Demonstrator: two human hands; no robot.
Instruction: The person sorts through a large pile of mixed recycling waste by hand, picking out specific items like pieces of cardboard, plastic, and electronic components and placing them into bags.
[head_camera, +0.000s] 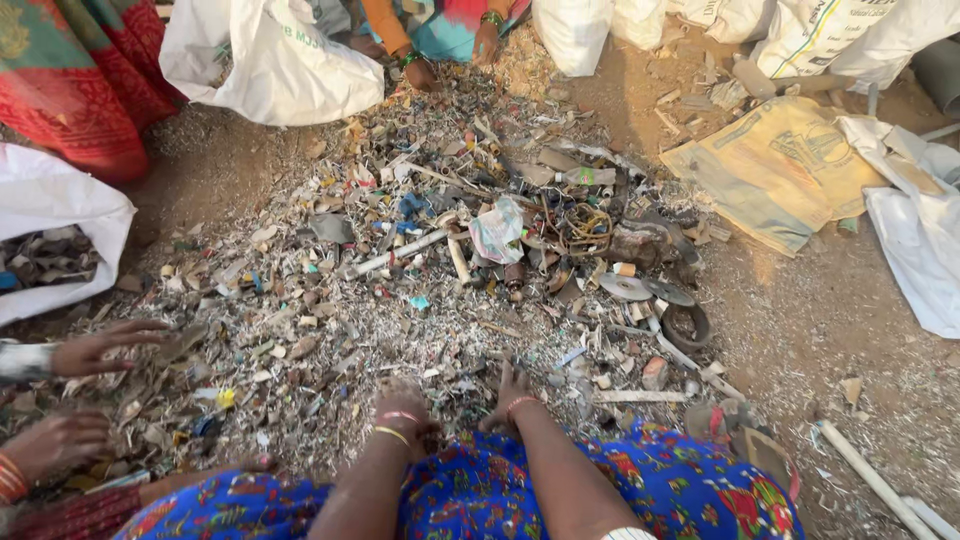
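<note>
Down on the ground, both hands of the person rest in the near edge of a wide scrap heap (440, 290) of small plastic and metal pieces. The left hand (400, 405) lies palm down with the fingers bent into the debris; whether they pinch any piece I cannot tell, because the bits cover the fingertips. The right hand (512, 390) is just beside it, fingers spread flat on the scraps and holding nothing. Both wrists carry thin bangles, and a blue patterned cloth (480, 495) covers the knees below them. At the left side, two hands of another person (95, 350) reach into the same heap, one above the other. At the far side, a third person's hand (420, 72) touches the heap near a white sack (270, 60). Another white sack (50, 215) at the left is open and holds dark pieces. In the heap lie a shiny disc (625, 288) and a white pipe (400, 252).
</note>
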